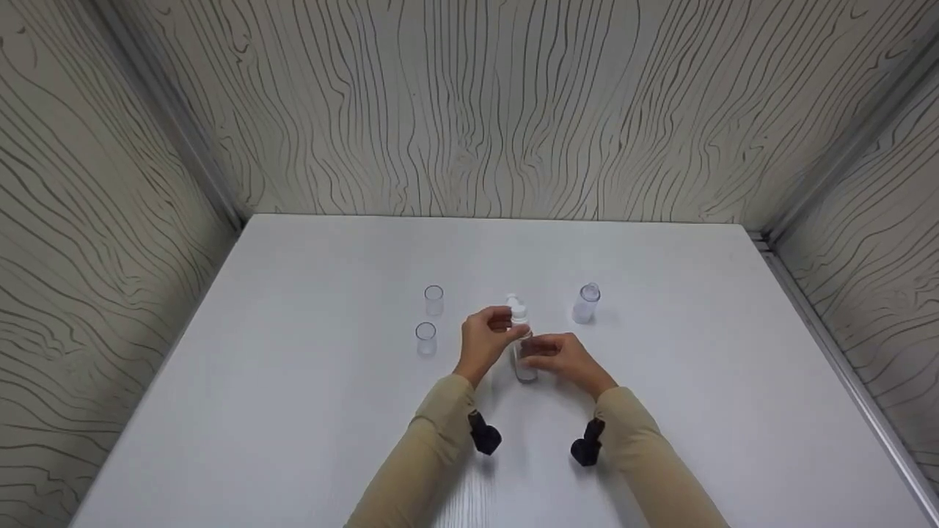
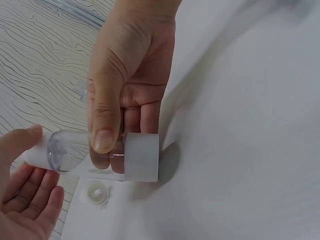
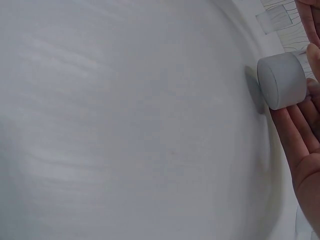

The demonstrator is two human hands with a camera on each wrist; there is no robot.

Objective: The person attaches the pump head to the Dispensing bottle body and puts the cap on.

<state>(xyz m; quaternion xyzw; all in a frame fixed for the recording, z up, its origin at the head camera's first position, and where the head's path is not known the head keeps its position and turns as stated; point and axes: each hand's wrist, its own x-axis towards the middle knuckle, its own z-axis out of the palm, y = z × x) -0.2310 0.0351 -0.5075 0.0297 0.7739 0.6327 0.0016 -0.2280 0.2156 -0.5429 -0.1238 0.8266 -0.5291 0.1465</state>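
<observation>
Between both hands is a clear bottle (image 1: 524,369) with a white top (image 1: 519,315) and a frosted base (image 2: 142,157). My left hand (image 1: 486,340) pinches the white top between thumb and fingers. Lower down, my right hand (image 1: 571,361) grips the clear body, its thumb lying across the near side in the left wrist view. The right wrist view shows the frosted base (image 3: 282,81) beside the right hand's fingers. A small white piece with a raised centre (image 2: 97,193) lies on the table just beyond the bottle.
Two clear cups (image 1: 434,301) (image 1: 426,340) stand left of the hands. To the right is a taller clear container (image 1: 586,304) with something inside its rim. All rest on a white table (image 1: 308,308) bounded by wood-patterned panels (image 1: 469,110).
</observation>
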